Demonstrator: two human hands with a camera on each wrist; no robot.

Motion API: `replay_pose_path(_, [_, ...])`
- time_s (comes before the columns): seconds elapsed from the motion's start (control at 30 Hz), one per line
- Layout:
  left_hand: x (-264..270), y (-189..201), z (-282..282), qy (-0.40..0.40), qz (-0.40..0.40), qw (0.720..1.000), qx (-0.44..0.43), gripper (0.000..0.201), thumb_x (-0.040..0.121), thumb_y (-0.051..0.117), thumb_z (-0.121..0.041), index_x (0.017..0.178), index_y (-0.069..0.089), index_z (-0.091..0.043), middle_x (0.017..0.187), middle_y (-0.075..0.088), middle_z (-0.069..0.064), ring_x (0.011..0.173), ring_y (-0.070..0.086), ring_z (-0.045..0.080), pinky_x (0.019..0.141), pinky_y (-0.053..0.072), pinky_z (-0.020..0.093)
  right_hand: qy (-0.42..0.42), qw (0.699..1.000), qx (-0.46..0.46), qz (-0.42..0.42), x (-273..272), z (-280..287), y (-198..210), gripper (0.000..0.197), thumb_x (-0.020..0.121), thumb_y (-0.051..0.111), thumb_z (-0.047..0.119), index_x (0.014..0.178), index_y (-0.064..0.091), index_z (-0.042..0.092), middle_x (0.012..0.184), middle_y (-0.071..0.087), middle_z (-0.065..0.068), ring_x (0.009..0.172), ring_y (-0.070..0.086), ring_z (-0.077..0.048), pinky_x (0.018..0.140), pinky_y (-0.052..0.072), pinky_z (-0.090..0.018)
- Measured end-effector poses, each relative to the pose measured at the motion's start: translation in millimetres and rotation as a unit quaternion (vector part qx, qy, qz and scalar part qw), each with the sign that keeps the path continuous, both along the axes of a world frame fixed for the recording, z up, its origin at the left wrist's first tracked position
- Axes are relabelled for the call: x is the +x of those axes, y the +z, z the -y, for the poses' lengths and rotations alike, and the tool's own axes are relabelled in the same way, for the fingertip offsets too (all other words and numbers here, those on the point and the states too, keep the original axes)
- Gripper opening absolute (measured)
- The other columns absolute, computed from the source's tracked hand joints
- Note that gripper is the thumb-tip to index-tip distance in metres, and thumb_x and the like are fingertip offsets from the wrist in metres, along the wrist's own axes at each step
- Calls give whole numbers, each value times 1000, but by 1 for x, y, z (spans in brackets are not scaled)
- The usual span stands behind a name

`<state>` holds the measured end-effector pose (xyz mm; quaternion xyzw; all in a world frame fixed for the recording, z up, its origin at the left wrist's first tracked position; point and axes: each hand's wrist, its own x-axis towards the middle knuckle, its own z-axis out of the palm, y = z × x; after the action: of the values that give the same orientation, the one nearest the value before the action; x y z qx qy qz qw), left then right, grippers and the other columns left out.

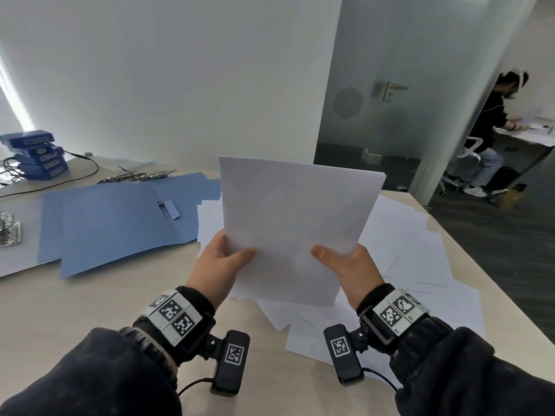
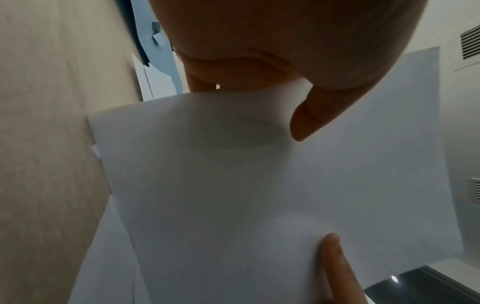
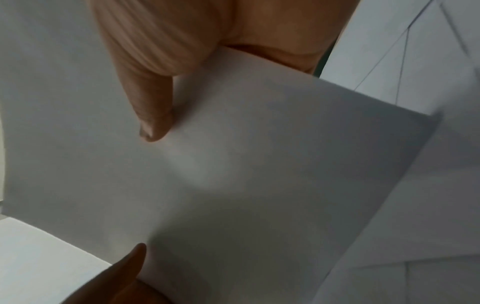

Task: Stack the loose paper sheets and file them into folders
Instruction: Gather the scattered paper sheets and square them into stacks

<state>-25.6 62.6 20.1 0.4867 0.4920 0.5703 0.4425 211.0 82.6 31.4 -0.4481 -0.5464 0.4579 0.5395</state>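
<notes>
Both hands hold one gathered bundle of white sheets [image 1: 297, 223], raised at the centre of the head view and tilted away from the camera. The left hand [image 1: 217, 265] grips the bundle's lower left edge, thumb laid across the front face and fingers hidden behind; the right hand [image 1: 350, 270] grips the lower right edge in the same manner. The wrist views confirm each thumb pressed on the paper. A hold at two edges keeps the sheets flat and square, which in my judgement suits tapping them level before filing (the top right corner shows slightly offset edges, so alignment looks unfinished).

The bundle is clear of the table [image 1: 90, 301]. Beneath and right of it, more loose sheets [image 1: 420, 253] lie fanned across the surface, still to be gathered. The blue folders [image 1: 114, 223] lie open and overlapping at centre left, near but apart from the bundle, and appear to hold nothing yet. Metal binder clips [image 1: 7, 229] sit at the left edge. A stack of blue boxes [image 1: 36, 154] with cables occupies the upper left. Another person [image 1: 492, 130] sits at upper right.
</notes>
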Motion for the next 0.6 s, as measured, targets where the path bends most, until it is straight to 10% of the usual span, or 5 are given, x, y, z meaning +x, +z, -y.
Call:
replay_pose_path(0.27, [-45, 8, 15, 66, 10, 996, -65, 17, 100, 57, -5, 111, 68, -11, 97, 78, 10, 78, 74, 23, 72, 57, 36, 42, 995, -17, 87, -36, -6, 15, 15, 90, 62, 18, 102, 69, 15, 96, 75, -5, 89, 72, -23, 79, 57, -39])
replay_pose_path(0.4, [-91, 2, 34, 105, -50, 981, -153, 38, 77, 60, -8, 112, 65, -21, 100, 77, 11, 85, 75, 35, 83, 61, 53, 91, 973, -82, 193, -71, -11, 1, 12, 84, 51, 13, 83, 44, 3, 74, 43, -7, 58, 41, -18, 52, 33, -27])
replay_pose_path(0.6, [-151, -14, 68, 142, -208, 934, -252, 37, 84, 54, 8, 109, 68, -15, 95, 75, 9, 84, 74, 33, 84, 61, 47, 212, 907, -137, 337, -124, 3, -23, 18, 88, 53, 5, 70, 52, 8, 60, 52, -4, 47, 46, -16, 41, 32, -17])
